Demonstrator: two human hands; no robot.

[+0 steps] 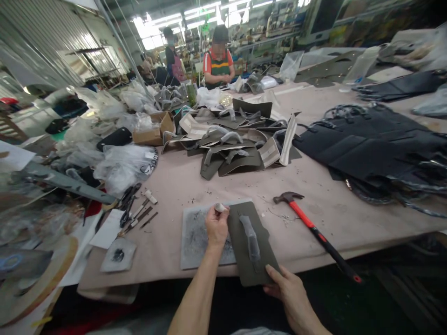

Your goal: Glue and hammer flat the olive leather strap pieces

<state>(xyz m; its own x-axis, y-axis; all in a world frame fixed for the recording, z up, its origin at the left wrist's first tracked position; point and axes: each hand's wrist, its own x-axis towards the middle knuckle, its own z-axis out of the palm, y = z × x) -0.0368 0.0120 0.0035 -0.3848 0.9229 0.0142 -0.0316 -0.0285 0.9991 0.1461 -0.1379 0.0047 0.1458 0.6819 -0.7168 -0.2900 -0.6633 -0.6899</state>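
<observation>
My left hand (217,228) is closed around a small whitish object (220,207); only its top shows, so I cannot tell its kind. That hand is over a grey, scuffed board (195,237) and beside the left edge of an olive-green panel (240,267). A handle wrapped in clear plastic (252,239) is attached along the panel's middle. My right hand (288,291) grips the panel's lower right corner, thumb on top. The panel overlaps the board's right part. To its right lies a claw hammer (307,221) with a red and black grip.
A pile of similar panels (240,139) lies farther back. Black bag parts (370,144) cover the right side. Left are scissors (128,204), slim tools (139,216), and a pad with small black pieces (118,255). A co-worker (218,60) is at the table's far end.
</observation>
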